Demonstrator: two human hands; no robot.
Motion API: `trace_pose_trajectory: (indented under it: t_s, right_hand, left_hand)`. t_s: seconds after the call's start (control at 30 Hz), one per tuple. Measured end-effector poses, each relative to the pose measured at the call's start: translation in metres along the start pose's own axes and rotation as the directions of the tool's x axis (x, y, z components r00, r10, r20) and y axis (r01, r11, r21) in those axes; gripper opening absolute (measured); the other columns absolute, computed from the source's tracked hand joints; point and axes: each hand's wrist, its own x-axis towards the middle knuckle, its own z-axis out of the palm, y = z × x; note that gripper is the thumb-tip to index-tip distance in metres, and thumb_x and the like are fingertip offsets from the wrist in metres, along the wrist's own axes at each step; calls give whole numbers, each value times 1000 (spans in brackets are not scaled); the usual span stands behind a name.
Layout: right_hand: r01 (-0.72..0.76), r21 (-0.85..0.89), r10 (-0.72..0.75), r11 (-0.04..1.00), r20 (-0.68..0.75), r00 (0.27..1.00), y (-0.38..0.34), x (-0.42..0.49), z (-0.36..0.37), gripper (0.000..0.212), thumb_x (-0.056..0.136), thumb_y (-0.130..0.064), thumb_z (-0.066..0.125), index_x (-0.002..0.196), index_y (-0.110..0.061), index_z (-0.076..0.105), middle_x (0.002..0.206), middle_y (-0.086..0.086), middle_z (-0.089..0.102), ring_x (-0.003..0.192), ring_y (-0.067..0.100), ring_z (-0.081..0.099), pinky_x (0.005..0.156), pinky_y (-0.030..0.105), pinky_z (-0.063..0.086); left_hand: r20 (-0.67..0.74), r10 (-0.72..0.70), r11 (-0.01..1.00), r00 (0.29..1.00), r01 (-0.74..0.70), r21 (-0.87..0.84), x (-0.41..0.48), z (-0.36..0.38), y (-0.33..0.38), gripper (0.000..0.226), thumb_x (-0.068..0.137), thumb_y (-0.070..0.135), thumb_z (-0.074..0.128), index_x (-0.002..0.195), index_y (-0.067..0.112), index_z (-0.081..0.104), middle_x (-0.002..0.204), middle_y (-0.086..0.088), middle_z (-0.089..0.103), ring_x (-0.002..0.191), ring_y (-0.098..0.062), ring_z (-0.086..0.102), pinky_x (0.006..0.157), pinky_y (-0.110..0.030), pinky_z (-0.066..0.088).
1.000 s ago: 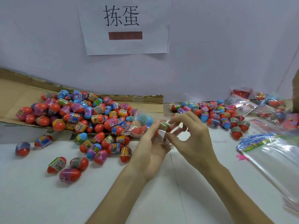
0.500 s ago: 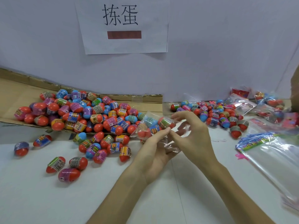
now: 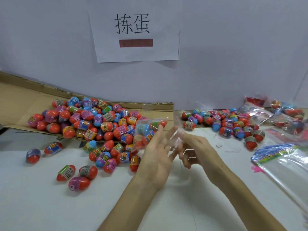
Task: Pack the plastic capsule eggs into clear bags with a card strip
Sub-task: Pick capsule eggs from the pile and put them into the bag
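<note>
Since half a second ago the clear plastic bag (image 3: 146, 130), loaded with several red, blue and green capsule eggs, has swung a little leftward. The left hand (image 3: 155, 161) has uncurled, and its fingers (image 3: 160, 135) now lie straight against the bag's near side, supporting rather than clutching it. The right hand (image 3: 195, 150) pinches the bag's empty clear neck between thumb and forefinger, its other fingers curled under. The bag hangs above the white tabletop (image 3: 50, 205), just in front of the big heap of loose red-bottomed plastic capsule eggs (image 3: 93, 120) spilling off a flattened brown cardboard sheet (image 3: 20, 104).

The step looks like closing the mouth. To do it well, settle the eggs toward the bottom, press the air out, and keep the neck film flat and taut between both hands. Then fold squarely so a card strip would sit straight. Slack film will wrinkle, and the round eggs may roll toward the opening.

A second heap of eggs (image 3: 225, 125) and some filled bags (image 3: 256, 112) lie at far right, with a stack of empty clear bags with bright printed header strips (image 3: 275, 154) nearer. The white paper sign (image 3: 136, 30) on the wall reads "拣蛋" above a red-brown bar. Egg labels show barcodes and a "6"; other print is too small to read.
</note>
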Motion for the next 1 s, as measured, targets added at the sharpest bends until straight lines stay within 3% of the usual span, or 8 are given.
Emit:
trace_pose_trajectory:
  t_s: [0.13, 0.23, 0.33, 0.43, 0.53, 0.67, 0.8, 1.0]
  right_hand:
    - [206, -35, -204, 978, 45, 978, 5, -7, 22, 24, 84, -43, 65, 70, -24, 70, 65, 1, 63, 56, 16, 55, 52, 28, 45]
    - [327, -27, -328, 945, -85, 941, 3, -9, 27, 12, 88, -21, 66, 79, -22, 74, 79, 2, 73, 73, 20, 70, 66, 37, 59]
    - [351, 219, -313, 910, -192, 930, -3, -8, 16, 17, 83, -14, 60, 85, -9, 75, 98, 6, 77, 88, 31, 73, 69, 37, 61]
    - [383, 366, -309, 848, -246, 919, -10, -8, -3, 28, 84, -13, 52, 64, -23, 70, 86, 0, 76, 84, 24, 75, 65, 34, 60]
    - [377, 478, -258, 793, -297, 919, -16, -7, -25, 37, 96, -6, 43, 67, -22, 60, 95, 7, 77, 80, 25, 75, 63, 34, 60]
    - [374, 310, -249, 874, -375, 893, -17, -5, -37, 34, 100, -10, 43, 72, -22, 60, 90, 1, 77, 79, 21, 73, 62, 32, 59]
    - [320, 151, -241, 935, -390, 889, -12, -1, -34, 18, 103, -12, 50, 87, -11, 58, 88, 5, 77, 75, 24, 74, 59, 33, 58]
    - [295, 105, -246, 950, -333, 910, -9, 0, -30, 18, 104, -13, 51, 87, -12, 58, 83, 1, 75, 71, 18, 73, 51, 26, 57]
  left_hand:
    - [64, 16, 997, 998, -21, 78, -3, 3, -2, 39, 85, 60, 56, 102, 38, 83, 111, 2, 79, 103, -16, 74, 73, -32, 54]
    - [54, 34, 996, 998, -38, 82, -5, 3, -2, 58, 84, 58, 62, 119, 14, 78, 117, -10, 76, 108, -24, 72, 83, -34, 55]
    - [55, 108, 994, 993, -109, 9, -8, 5, 4, 72, 86, 53, 64, 132, -1, 65, 128, -24, 64, 116, -37, 58, 96, -44, 51]
    - [77, 94, 993, 993, -88, -80, -9, 3, 12, 84, 81, 58, 68, 144, 3, 56, 142, -24, 55, 119, -32, 54, 95, -40, 53]
    - [161, 54, 992, 985, -34, -125, -8, -1, 16, 75, 90, 63, 58, 148, 15, 57, 141, -13, 62, 116, -26, 63, 100, -40, 52]
    - [171, 6, 998, 985, -15, 53, -6, 0, 11, 64, 83, 53, 72, 137, 19, 64, 135, -12, 68, 109, -28, 72, 90, -39, 60]
    - [162, 3, 920, 987, -66, 387, -4, 3, 2, 67, 82, 48, 75, 143, 23, 58, 132, -9, 71, 119, -34, 69, 103, -58, 53]
    - [127, -11, 864, 992, -54, 500, -2, -1, 3, 63, 84, 52, 79, 139, 26, 61, 121, -3, 76, 109, -29, 74, 97, -54, 58]
